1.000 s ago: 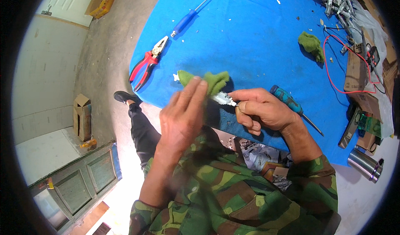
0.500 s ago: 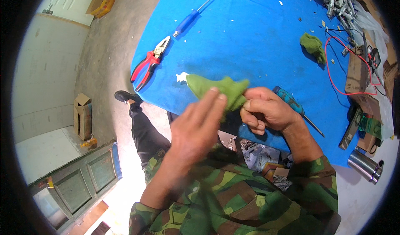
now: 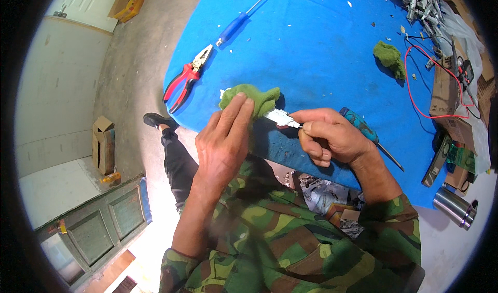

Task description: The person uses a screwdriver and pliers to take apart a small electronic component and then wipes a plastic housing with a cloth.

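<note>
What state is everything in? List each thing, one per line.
Left hand: fingers extended over held cloth
Held cloth: bunched, against the part's left end
Part: partly hidden by held cloth, right end pinched
Right hand: closed on the part
Pliers: lying, handles spread
Blue screwdriver: lying loose
Teal screwdriver: lying loose
Other cloth: crumpled on the table
Floor carton: flap raised

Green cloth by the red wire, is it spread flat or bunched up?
Bunched up: the green cloth lies in a crumpled lump on the blue tabletop.
</note>
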Action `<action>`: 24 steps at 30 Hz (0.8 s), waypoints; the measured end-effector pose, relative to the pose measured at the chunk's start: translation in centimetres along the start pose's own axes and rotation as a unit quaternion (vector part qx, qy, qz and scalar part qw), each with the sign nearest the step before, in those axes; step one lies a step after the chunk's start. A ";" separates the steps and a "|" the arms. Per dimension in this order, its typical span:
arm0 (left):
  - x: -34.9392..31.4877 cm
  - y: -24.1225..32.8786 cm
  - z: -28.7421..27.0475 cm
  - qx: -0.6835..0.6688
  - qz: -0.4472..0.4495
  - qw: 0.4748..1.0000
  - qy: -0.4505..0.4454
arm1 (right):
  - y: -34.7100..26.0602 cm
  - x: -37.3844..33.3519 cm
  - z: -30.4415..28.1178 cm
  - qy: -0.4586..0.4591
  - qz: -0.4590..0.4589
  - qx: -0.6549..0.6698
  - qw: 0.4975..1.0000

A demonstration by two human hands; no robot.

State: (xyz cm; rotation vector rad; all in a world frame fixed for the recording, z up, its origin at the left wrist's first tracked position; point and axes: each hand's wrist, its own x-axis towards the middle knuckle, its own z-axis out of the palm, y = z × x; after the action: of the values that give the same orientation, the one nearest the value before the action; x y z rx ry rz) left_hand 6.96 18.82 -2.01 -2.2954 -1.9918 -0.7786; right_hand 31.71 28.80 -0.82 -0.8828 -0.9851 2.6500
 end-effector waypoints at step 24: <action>-0.6 3.0 -0.3 -0.001 0.059 0.998 -0.021 | 1.6 0.7 0.6 0.044 -0.055 -0.202 0.977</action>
State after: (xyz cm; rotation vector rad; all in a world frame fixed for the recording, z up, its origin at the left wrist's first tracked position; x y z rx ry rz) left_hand 9.62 17.62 -1.00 -2.4248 -1.8511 -0.7295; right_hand 30.84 27.53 -1.79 -0.9785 -1.5321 2.3350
